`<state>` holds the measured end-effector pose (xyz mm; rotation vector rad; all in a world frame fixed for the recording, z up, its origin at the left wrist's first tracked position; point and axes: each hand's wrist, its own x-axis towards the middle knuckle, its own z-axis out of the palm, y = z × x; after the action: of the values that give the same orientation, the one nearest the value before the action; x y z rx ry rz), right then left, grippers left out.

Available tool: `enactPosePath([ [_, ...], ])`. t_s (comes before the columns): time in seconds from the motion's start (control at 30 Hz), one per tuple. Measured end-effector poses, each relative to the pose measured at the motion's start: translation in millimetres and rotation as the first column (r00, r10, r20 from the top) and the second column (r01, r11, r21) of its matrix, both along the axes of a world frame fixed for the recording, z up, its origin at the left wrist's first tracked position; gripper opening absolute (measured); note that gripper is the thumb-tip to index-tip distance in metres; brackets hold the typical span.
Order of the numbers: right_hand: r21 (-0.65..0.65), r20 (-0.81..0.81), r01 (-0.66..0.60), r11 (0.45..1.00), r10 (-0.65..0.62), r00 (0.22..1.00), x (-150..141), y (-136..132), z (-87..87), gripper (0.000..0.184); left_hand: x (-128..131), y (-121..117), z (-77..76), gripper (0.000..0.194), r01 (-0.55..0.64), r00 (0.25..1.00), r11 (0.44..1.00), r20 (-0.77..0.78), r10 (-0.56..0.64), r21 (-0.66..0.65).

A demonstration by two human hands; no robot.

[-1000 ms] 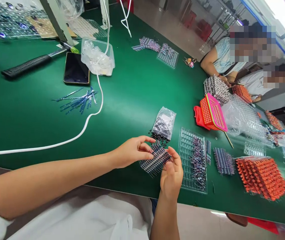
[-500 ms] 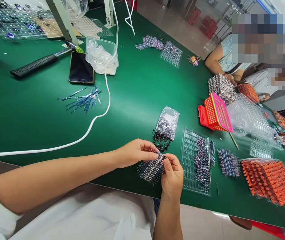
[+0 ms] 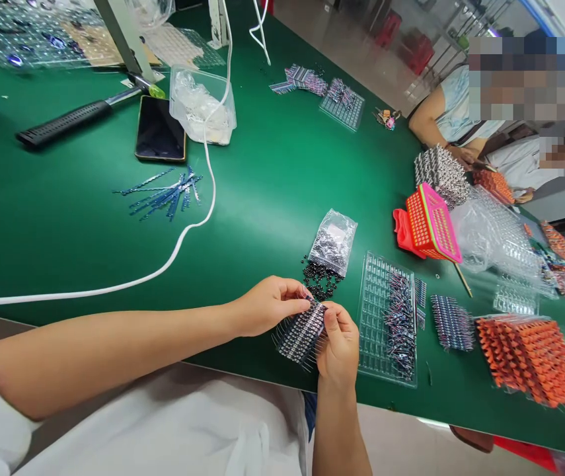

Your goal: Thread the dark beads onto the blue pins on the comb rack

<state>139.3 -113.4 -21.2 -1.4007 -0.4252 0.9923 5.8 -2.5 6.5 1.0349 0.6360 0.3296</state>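
Observation:
Between my hands is a dark striped beaded strip (image 3: pixel 300 336) with thin wire ends sticking out along its sides. My left hand (image 3: pixel 267 305) pinches its upper edge with thumb and forefinger; anything small at those fingertips is too tiny to make out. My right hand (image 3: pixel 338 340) grips the strip's right side, thumb on top and fingers curled behind. Just beyond my fingertips lie loose black beads (image 3: pixel 320 279), spilling from a clear plastic bag (image 3: pixel 334 243). To the right, a clear compartment tray (image 3: pixel 374 324) carries a heap of purple-blue wired pieces (image 3: pixel 402 324).
Farther right sit a striped bundle (image 3: pixel 452 322), orange stacked pieces (image 3: pixel 530 357) and a pink-orange basket (image 3: pixel 429 222). A white cable (image 3: pixel 176 254) crosses the left side near blue strips (image 3: pixel 168 195), a phone (image 3: pixel 161 130), a hammer (image 3: pixel 67 123) and a plastic tub (image 3: pixel 204 109). Co-workers sit at the far right.
My right hand has shifted slightly left, and my left fingertips have moved a little along the strip's upper edge. Both hands keep their hold; the whole view has tilted slightly.

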Motion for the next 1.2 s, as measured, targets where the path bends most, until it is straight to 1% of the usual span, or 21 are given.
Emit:
enactPosePath([
  [0.13,-0.008,-0.002,-0.005,1.000,0.005,1.000,0,-1,-1.8,0.039,0,0,-0.9,0.013,-0.009,1.000,1.000,-0.004,0.009,0.001],
  [0.27,-0.003,-0.038,-0.004,1.000,0.004,0.999,1,-1,-2.9,0.038,-1,0,-0.3,0.012,-0.010,1.000,1.000,0.002,0.010,-0.006],
  [0.4,0.000,-0.092,-0.015,1.000,0.015,0.996,1,-1,-2.8,0.036,-1,-1,0.2,0.010,-0.002,1.000,0.999,0.015,0.003,-0.048],
  [0.6,0.007,-0.053,0.029,1.000,-0.029,0.998,0,-2,-4.1,0.036,0,-1,0.8,0.011,-0.039,0.999,0.998,0.006,0.039,-0.058],
  [0.67,0.042,-0.060,-0.005,0.999,0.007,0.998,1,-3,-5.3,0.041,0,2,1.1,0.011,-0.060,0.998,0.997,0.008,0.061,-0.054],
  [0.73,0.089,-0.059,-0.051,0.995,0.057,0.997,4,-5,-6.8,0.052,-1,6,1.5,0.013,-0.090,0.996,0.995,0.014,0.091,-0.044],
  [0.8,0.102,-0.041,-0.085,0.991,0.090,0.995,6,-7,-8.6,0.058,-2,10,2.1,0.014,-0.125,0.992,0.992,0.015,0.125,-0.032],
  [0.83,0.083,-0.027,-0.099,0.992,0.102,0.994,7,-8,-9.6,0.057,-2,13,2.4,0.015,-0.138,0.990,0.990,0.013,0.139,-0.028],
  [0.9,0.020,-0.002,-0.121,0.992,0.121,0.993,8,-10,-11.1,0.046,-3,16,3.4,0.016,-0.147,0.989,0.989,0.007,0.148,-0.034],
  [0.97,-0.019,0.012,-0.113,0.993,0.113,0.993,7,-10,-11.6,0.034,-4,18,4.3,0.020,-0.124,0.992,0.991,0.007,0.124,-0.050],
  [1.0,-0.019,0.014,-0.089,0.996,0.089,0.996,7,-10,-11.3,0.030,-4,18,4.5,0.023,-0.105,0.994,0.993,0.014,0.106,-0.059],
  [1.1,0.005,0.000,0.019,1.000,-0.019,1.000,5,-7,-9.0,0.028,-5,18,2.8,0.032,-0.031,0.998,0.998,0.047,0.033,-0.058],
  [1.2,0.016,-0.023,0.071,0.997,-0.071,0.997,4,-5,-6.6,0.029,-4,16,-1.7,0.027,0.072,0.996,0.997,0.060,-0.070,-0.028],
])
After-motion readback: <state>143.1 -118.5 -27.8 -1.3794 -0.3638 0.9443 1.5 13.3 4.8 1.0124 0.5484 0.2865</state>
